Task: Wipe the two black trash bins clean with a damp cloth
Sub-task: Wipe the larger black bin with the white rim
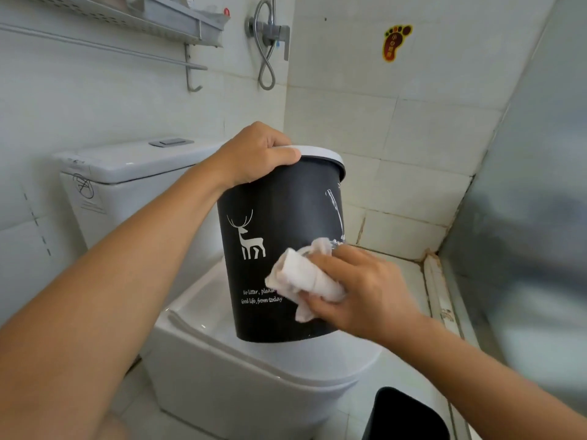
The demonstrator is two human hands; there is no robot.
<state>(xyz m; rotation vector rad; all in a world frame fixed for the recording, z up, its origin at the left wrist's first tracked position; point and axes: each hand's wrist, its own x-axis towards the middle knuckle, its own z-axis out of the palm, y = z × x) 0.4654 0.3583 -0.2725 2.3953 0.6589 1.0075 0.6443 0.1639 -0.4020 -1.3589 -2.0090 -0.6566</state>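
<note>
A round black trash bin (279, 214) with a white rim, a white deer print and white lettering stands tilted on the closed toilet lid (286, 360). My left hand (254, 154) grips its rim at the top left. My right hand (359, 290) holds a crumpled white cloth (305, 277) and presses it against the bin's lower right side. A second black bin (406, 414) stands on the floor at the bottom, only partly in view.
The white toilet cistern (127, 166) sits behind the bin on the left. A shower mixer with hose (270, 36) and a metal shelf (127, 17) hang on the tiled wall. A frosted glass partition (524, 185) closes off the right side.
</note>
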